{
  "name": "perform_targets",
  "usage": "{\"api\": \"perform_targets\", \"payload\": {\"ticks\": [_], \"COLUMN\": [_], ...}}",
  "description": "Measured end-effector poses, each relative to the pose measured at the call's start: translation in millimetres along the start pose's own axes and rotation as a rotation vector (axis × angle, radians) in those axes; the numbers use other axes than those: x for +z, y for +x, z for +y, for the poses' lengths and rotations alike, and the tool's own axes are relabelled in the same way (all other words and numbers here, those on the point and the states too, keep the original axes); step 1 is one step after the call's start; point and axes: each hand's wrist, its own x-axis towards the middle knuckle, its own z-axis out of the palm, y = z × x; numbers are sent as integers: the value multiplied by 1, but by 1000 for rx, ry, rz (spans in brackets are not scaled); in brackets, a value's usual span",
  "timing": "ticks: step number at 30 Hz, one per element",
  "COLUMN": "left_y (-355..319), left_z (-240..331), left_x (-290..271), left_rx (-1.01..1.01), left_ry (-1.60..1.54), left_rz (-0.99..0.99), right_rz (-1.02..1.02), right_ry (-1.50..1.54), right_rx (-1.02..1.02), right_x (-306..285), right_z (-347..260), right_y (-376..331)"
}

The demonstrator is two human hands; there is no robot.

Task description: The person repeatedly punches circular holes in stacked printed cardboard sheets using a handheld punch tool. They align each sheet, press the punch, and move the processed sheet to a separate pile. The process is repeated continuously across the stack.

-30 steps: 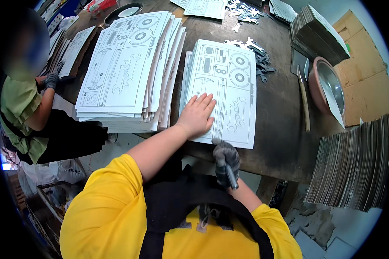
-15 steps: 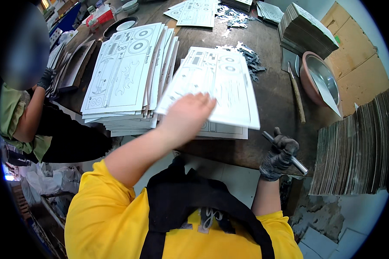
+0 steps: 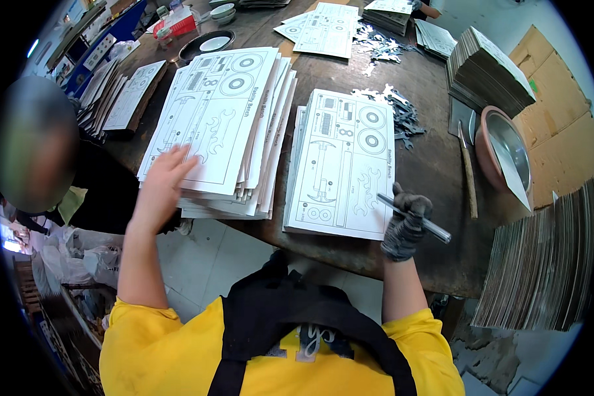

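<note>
My left hand, bare with fingers spread, is at the lower left part of a tall, uneven stack of printed sheets. Whether it touches the top sheet is hard to tell. My right hand, in a dark grey glove, is closed around a slim metal rod. It is at the lower right corner of a second, neater stack of printed sheets. The top sheets of both stacks carry line drawings of wrenches, a hammer-like tool and discs.
Small metal wrenches lie heaped beyond the neater stack. To the right are a wooden-handled tool, a pink-rimmed bowl and a row of upright boards. A co-worker is at the left; another person's arm shows at the far edge.
My left hand has left the tilted sheet over the right stack and moved left to the taller stack. The right stack's top sheet now lies flat. My right hand still grips the rod.
</note>
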Motion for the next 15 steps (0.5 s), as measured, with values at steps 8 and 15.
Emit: {"api": "perform_targets", "payload": {"ticks": [8, 15], "left_y": [61, 61], "left_z": [160, 150], "left_x": [153, 199], "left_rx": [457, 319], "left_ry": [-345, -243], "left_rz": [-64, -101], "right_rz": [-47, -192], "right_ry": [41, -31], "right_rx": [-20, 96], "right_x": [53, 45], "right_z": [96, 133], "right_y": [58, 62]}}
